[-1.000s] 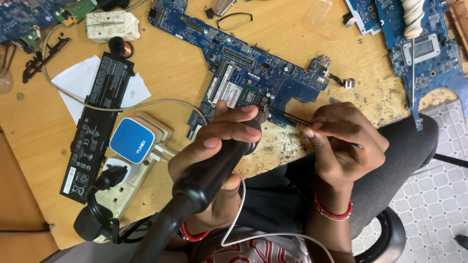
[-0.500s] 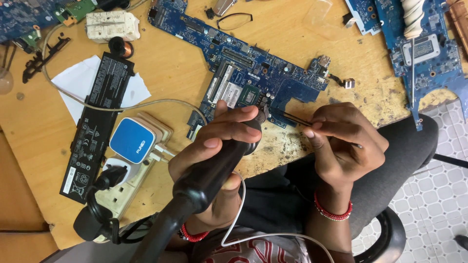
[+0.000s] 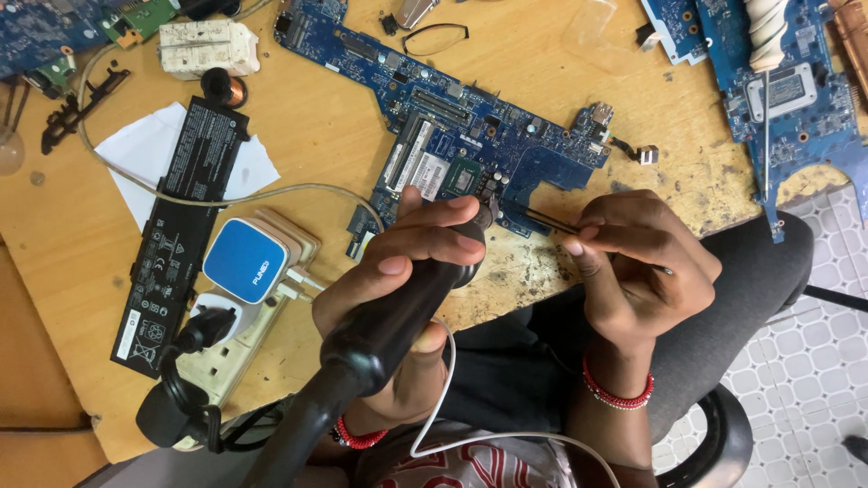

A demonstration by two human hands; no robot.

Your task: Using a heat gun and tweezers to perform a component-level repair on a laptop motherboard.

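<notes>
My left hand grips a thick black hot-air wand whose nozzle points at the near edge of a blue laptop motherboard. My right hand pinches thin metal tweezers whose tips reach the same spot on the board. The board lies flat on a worn wooden table. A white cable runs under my left wrist. Both wrists wear red bead bracelets.
A long black battery pack lies on white paper at the left. A power strip with a blue-and-white charger and black plugs sits near the front edge. More blue circuit boards lie at the right and top left. A black chair stands below.
</notes>
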